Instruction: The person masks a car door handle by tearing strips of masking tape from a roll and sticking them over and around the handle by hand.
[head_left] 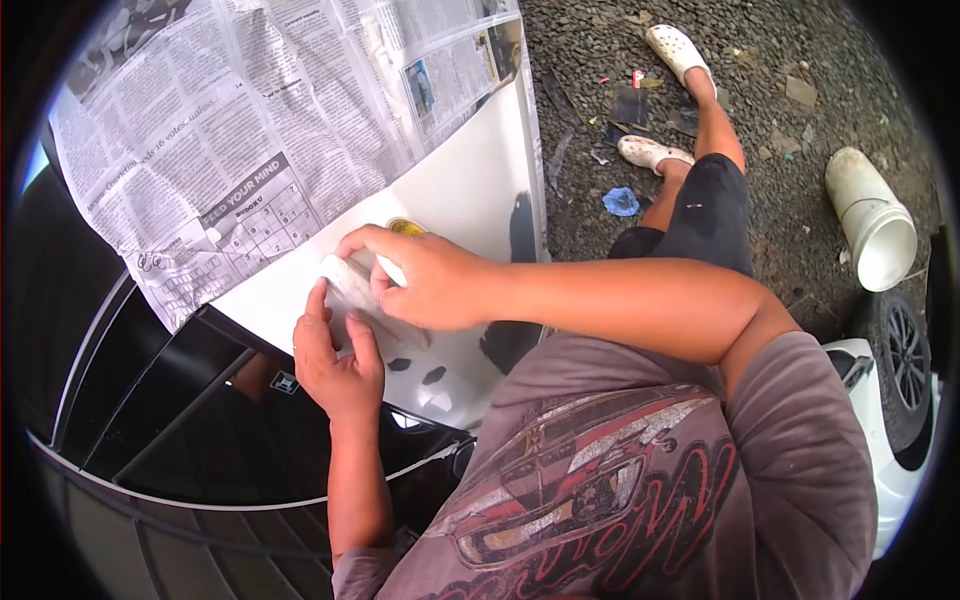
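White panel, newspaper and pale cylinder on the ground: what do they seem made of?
White panel: probably painted metal, fairly glossy, given its smooth face and pale glints; plastic is possible.
Newspaper: thin, matt paper, showing creases and print.
Pale cylinder: perhaps plastic, dull and grubby outside, judging by its smooth, stained wall.

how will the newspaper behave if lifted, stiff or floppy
The newspaper looks likely to sag, given its many wrinkles. It is probably light for its broad spread, being thin paper, and its crumpled lower edge might tear.

Newspaper sheets [250, 120] cover part of the white panel [470, 210], a round yellow item [406, 227] near them.
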